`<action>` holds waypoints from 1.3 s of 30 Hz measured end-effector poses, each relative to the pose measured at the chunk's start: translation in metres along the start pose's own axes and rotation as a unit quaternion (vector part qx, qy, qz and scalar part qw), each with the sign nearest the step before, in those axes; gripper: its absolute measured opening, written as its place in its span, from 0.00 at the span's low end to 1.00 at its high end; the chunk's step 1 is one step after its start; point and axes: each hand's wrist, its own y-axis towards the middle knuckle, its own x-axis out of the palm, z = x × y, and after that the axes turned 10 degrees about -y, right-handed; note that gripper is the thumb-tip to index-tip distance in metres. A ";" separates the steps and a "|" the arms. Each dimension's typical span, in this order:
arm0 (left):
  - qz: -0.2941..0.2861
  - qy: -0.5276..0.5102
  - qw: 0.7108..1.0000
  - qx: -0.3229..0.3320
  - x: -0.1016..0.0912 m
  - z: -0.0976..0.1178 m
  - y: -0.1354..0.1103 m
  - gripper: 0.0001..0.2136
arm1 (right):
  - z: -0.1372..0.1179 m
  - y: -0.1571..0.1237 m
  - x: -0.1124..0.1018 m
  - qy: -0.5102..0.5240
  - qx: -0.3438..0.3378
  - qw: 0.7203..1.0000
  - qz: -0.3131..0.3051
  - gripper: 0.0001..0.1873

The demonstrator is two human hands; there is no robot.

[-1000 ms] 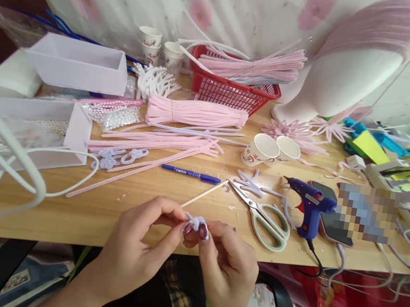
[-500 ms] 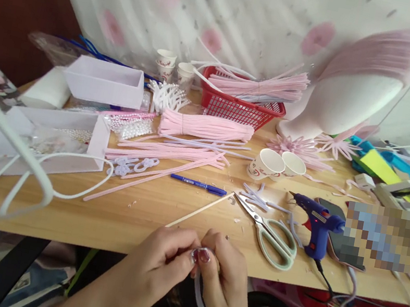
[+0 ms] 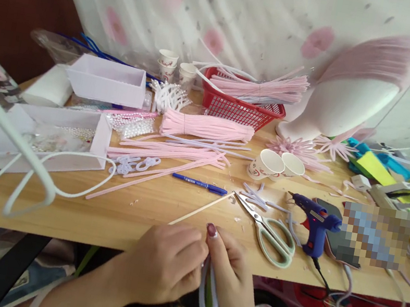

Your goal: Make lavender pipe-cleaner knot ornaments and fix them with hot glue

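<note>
Close together at the desk's front edge, my left hand (image 3: pixel 167 263) and my right hand (image 3: pixel 231 272) are both closed on a pale lilac pipe cleaner (image 3: pixel 216 306). Two lengths of it hang below my fingers; its upper part is hidden between the hands. My right thumb points up, pressed against the fingers. My left fingers curl inward, their tips mostly out of sight. Just beyond the hands lie a thin wooden stick (image 3: pixel 201 207) and scissors (image 3: pixel 268 232) with pale green handles. A blue marker (image 3: pixel 199 184) rests behind the stick.
A blue glue gun (image 3: pixel 316 220) stands at right, its cord over the edge. Two paper cups (image 3: pixel 266 165) stand behind the scissors. Pink pipe cleaners (image 3: pixel 207 128) lie before a red basket (image 3: pixel 238 111). White boxes (image 3: pixel 102 141) and a white lamp arm (image 3: pixel 12 141) occupy the left.
My left hand has rolled over, so its back now faces up and its thumb is hidden. Two lengths of pipe cleaner hang down where one showed before.
</note>
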 end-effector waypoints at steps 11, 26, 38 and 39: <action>-0.067 0.138 0.982 0.110 -0.021 -0.020 0.001 0.12 | 0.008 0.009 0.002 0.205 0.129 0.960 -0.144 0.29; -0.062 -0.465 0.732 -0.494 -0.023 0.001 0.013 0.11 | 0.007 0.003 -0.002 -0.238 -0.298 0.924 0.023 0.09; -0.097 -0.265 0.920 -0.270 -0.036 0.002 0.013 0.10 | -0.006 -0.006 -0.016 -0.107 -0.190 0.971 -0.096 0.12; -0.100 -0.249 0.930 -0.253 -0.038 0.001 0.013 0.10 | -0.007 -0.006 -0.017 -0.105 -0.184 0.971 -0.110 0.12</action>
